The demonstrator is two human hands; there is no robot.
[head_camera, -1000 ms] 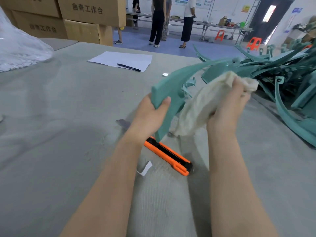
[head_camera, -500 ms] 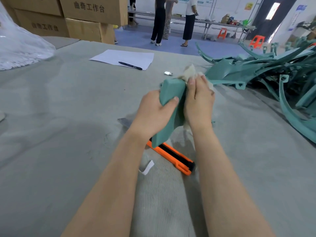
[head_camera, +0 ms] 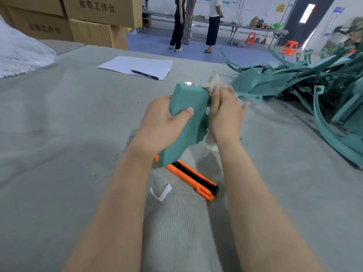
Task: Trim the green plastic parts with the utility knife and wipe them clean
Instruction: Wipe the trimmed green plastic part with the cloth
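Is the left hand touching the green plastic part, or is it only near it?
Touching. The head view shows the left hand gripping the green plastic part, with the thumb laid across its front face.

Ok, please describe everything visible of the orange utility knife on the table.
The orange plastic utility knife lies flat and diagonal on the grey fabric-covered table, between the person's forearms. Its long body is orange, with a black strip along the middle and a dark cap at the near end. Its far end is hidden behind the green plastic part that the left hand grips, so no blade shows. Neither hand touches the knife.
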